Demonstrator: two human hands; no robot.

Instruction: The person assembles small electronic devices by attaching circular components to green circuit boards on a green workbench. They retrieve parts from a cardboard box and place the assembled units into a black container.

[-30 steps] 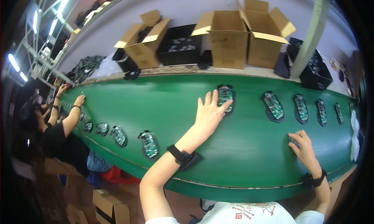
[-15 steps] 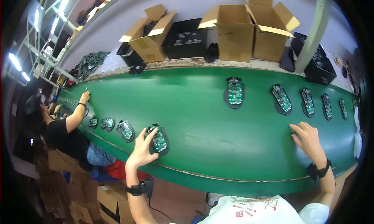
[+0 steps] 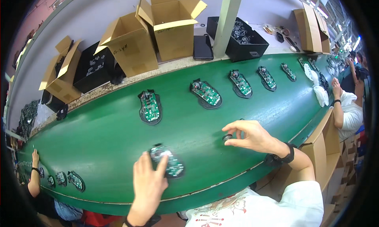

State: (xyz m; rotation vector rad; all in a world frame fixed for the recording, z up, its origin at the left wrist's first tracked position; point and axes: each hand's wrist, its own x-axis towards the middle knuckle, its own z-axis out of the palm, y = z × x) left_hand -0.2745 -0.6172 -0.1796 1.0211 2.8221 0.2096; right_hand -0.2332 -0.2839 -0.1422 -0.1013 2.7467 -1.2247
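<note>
On the green conveyor belt (image 3: 106, 144), my left hand (image 3: 148, 183) lies over the near side of a black mouse base with a green circuit board (image 3: 167, 162), fingers on its edge. My right hand (image 3: 252, 136) rests to the right of it, thumb and fingers pinching a small dark round part (image 3: 227, 138) just above the belt. Further along the belt lie more mouse bases with boards (image 3: 150, 106), (image 3: 206, 93), (image 3: 240, 83).
Open cardboard boxes (image 3: 173, 24) and black bins of parts (image 3: 241, 39) stand on the shelf behind the belt, with a pale post (image 3: 227, 18) between them. A person's arm (image 3: 339, 104) works at the right end, another person's arm (image 3: 34, 175) at the far left.
The view has swung right. My left hand has drawn a mouse base along the belt toward me. My right hand has lifted off the belt edge and now pinches a small dark part.
</note>
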